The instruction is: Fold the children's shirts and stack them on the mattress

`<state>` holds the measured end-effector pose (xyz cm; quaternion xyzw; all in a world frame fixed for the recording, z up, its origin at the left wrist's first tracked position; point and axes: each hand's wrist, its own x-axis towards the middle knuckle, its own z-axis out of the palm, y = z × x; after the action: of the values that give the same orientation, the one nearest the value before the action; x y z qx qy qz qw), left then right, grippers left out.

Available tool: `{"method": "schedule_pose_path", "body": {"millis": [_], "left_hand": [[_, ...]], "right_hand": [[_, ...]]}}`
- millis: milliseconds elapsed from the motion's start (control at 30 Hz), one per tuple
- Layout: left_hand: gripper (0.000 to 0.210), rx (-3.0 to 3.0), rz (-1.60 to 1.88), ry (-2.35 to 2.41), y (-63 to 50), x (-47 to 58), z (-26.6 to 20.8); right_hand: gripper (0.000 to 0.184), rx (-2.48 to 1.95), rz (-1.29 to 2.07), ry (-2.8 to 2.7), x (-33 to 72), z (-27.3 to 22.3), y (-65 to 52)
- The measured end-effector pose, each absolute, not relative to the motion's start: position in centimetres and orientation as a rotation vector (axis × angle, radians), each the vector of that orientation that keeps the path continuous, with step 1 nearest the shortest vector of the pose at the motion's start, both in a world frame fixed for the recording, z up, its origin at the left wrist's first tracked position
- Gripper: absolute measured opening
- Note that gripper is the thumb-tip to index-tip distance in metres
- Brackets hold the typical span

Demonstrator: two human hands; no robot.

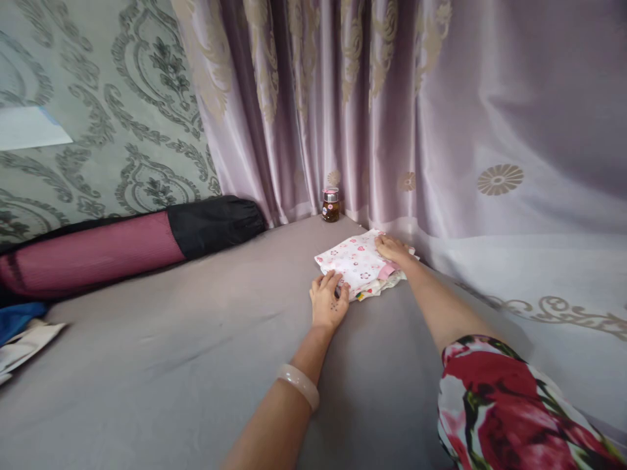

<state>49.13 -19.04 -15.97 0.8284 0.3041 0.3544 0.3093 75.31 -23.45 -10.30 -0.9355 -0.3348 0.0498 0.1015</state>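
Note:
A folded white cloth [353,260] with pink and red prints and a pink strip lies on the grey sheet, on top of other folded fabric [385,285] whose patterned edges show beneath it. My left hand [330,301] touches its near left edge, fingers bent and somewhat apart. On the far right part of the cloth rests my right hand [390,249], laid nearly flat with the palm down. Both hands press from above; I see no fabric pinched in either one. The undersides of the fingers are hidden.
Behind the cloth, a small jar [330,207] with dark contents stands by the purple curtain [304,130]. A long pink and black rolled bag [122,245] lies along the patterned wall. Blue and white fabrics [29,339] lie at the left edge of the grey sheet [161,365].

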Motion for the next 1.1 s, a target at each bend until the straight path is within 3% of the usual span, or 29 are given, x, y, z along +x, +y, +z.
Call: {"method": "schedule_pose_path", "body": {"millis": [467,1100], "left_hand": [[0.024,2.147,1.016,0.812,-18.9,49.0,-16.3],[0.027,1.983,0.916,0.881,-17.9,49.3,-15.9]], "right_hand": [[0.050,-2.559,0.023,-1.504,69.2,-9.7,-20.7],[0.050,-2.575,-0.190,-1.526,64.0,-11.1,-20.8]]}}
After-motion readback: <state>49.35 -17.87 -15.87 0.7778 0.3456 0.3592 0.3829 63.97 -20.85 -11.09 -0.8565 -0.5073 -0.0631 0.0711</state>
